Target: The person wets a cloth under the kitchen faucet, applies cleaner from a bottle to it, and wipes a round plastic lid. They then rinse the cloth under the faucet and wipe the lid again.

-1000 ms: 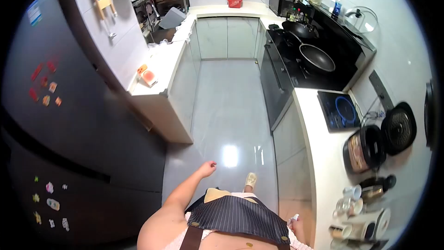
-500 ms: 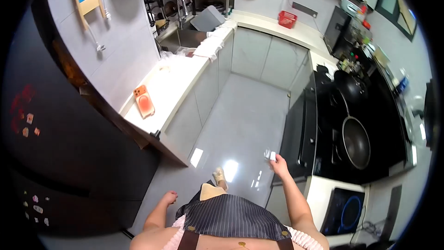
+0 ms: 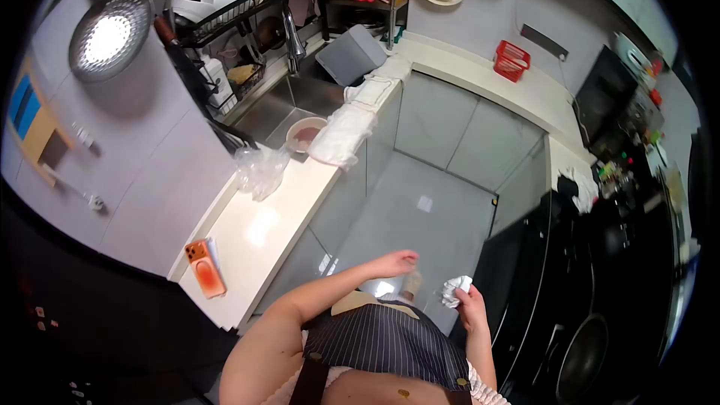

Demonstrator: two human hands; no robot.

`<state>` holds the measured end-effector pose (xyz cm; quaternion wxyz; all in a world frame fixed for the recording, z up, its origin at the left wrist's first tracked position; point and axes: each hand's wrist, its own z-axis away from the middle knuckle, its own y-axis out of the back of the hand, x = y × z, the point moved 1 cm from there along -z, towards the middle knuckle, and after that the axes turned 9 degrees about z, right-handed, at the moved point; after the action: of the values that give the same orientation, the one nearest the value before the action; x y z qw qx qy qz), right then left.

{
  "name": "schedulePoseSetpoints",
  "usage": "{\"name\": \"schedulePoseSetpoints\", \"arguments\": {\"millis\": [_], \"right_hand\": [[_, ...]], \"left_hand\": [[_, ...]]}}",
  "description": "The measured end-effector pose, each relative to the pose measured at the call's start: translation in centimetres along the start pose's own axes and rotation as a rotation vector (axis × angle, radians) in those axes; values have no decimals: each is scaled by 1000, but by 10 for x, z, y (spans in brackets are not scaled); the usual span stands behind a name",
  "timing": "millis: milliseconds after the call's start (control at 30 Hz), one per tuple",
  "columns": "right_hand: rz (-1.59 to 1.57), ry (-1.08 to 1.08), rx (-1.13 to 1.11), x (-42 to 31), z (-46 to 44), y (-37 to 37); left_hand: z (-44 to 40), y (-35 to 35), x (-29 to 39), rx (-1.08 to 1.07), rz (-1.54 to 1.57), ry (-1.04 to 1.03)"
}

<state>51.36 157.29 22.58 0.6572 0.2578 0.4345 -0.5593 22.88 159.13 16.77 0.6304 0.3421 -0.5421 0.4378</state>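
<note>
A crumpled white wad (image 3: 456, 291), thin cloth or plastic, is gripped between the thumb and fingers of my right hand (image 3: 471, 306). That hand is held low beside the dark oven front. My left hand (image 3: 397, 261) reaches across in front of my striped apron (image 3: 382, 345), above the floor. Its fingers are loosely curled, and nothing shows in them. An orange phone (image 3: 205, 268) lies at the near end of the left counter (image 3: 262, 217). Farther along sit a clear plastic bag (image 3: 261, 171) and a folded white cloth (image 3: 345, 135) on the counter edge.
The sink (image 3: 277, 109) holds a round bowl (image 3: 304, 133) with pinkish contents; a grey basin (image 3: 351, 54) leans behind it. A dish rack (image 3: 247, 11) hangs above. Ahead stands a red basket (image 3: 511, 61). To the right, a wok (image 3: 581, 360) rests on the black stove.
I have moved forward toward the sink, with the view tilting. My left hand has swung up and across to the right. The white wad in my right hand shows larger.
</note>
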Motion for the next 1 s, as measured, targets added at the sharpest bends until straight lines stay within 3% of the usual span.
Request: {"name": "schedulePoseSetpoints", "arguments": {"millis": [133, 200, 333, 400, 467, 567, 633, 733, 1000], "right_hand": [[52, 16, -82, -69, -122, 5], [117, 24, -174, -110, -186, -5], [264, -1, -339, -207, -290, -55], [337, 16, -415, -234, -347, -77], [374, 26, -475, -256, -393, -107], [375, 79, -526, -291, -443, -174], [300, 98, -545, -307, -475, -217], [278, 123, -584, -329, -511, -278], [495, 241, -767, -398, -604, -415]], "left_hand": [[-94, 39, 55, 12, 122, 6], [-124, 79, 68, 145, 241, -126], [-162, 215, 85, 763, 331, -312], [-149, 282, 122, 1106, 467, -310], [-144, 351, 94, 1348, 784, -592], [-141, 450, 91, 1636, 1557, -610], [-162, 504, 44, 1567, 1670, -744], [-190, 535, -9, 1535, 1817, -559], [-197, 564, -16, 1596, 1942, -618]]}}
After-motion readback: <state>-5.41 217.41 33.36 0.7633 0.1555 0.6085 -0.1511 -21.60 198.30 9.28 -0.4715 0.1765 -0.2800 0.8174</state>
